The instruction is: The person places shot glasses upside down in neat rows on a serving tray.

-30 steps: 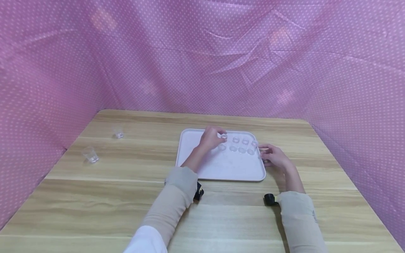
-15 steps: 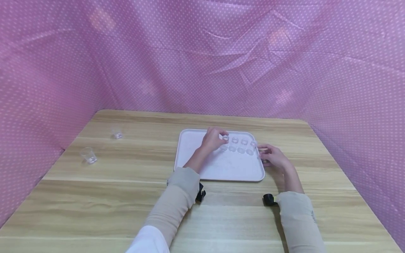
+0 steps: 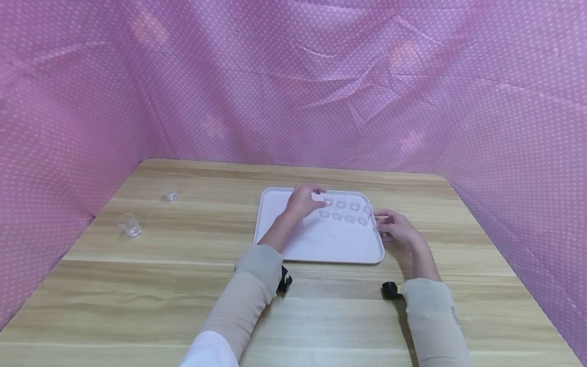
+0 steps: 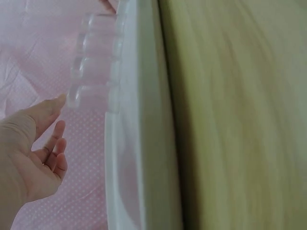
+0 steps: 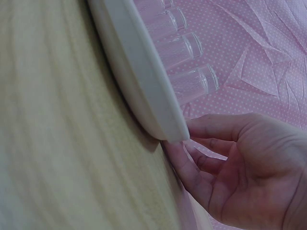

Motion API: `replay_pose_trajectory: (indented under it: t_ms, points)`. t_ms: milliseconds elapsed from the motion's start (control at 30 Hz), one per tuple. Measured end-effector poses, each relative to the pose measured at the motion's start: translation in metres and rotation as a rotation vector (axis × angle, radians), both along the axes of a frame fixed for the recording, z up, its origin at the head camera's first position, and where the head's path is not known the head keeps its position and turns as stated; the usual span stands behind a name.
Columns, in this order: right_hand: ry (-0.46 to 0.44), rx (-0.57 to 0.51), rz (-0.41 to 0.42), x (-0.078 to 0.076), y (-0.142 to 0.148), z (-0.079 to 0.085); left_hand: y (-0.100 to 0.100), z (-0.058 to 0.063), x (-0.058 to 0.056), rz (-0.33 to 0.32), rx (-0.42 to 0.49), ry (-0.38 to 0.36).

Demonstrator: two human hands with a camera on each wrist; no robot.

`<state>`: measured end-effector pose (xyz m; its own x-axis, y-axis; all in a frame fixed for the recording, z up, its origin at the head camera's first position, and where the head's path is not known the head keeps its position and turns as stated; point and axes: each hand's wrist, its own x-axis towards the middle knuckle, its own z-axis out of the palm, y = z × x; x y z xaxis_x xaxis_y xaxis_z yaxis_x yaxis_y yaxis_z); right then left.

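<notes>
Several small clear glasses (image 3: 341,204) stand upside down in a row along the back right of a white tray (image 3: 321,244). Beside the leftmost glass (image 4: 88,98) is my left hand (image 3: 302,201), its fingers loosely bent and apart from the glass. The thumb tip stays right at that glass's upturned base in the left wrist view. At the tray's right edge, my right hand (image 5: 254,167) pinches the rim between thumb and fingers. The rightmost glass (image 5: 194,84) stands just inside that rim.
Two more clear glasses stand on the wooden table's left side, one nearer (image 3: 130,225) and one farther back (image 3: 171,193). Pink dotted cloth (image 3: 293,102) hangs around the back and sides of the table.
My left hand slid the leftmost glass rightward against the row, then let it go and drew back slightly left. The right hand has kept its place at the tray's edge.
</notes>
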<state>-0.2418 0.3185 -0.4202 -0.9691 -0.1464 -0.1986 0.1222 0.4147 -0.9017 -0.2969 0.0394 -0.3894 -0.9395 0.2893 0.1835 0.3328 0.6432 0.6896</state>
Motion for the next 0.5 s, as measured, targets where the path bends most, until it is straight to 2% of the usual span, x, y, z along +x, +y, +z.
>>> replay_pose_trajectory:
  t_ms: [267, 500]
  points:
    - [0.013, 0.002, 0.005, 0.002, -0.002, 0.000, -0.040, 0.012, 0.002, 0.046, 0.053, 0.001]
    - [0.025, -0.007, 0.012, 0.002, -0.002, 0.000, -0.087, 0.019, 0.004, 0.109, 0.105, 0.017]
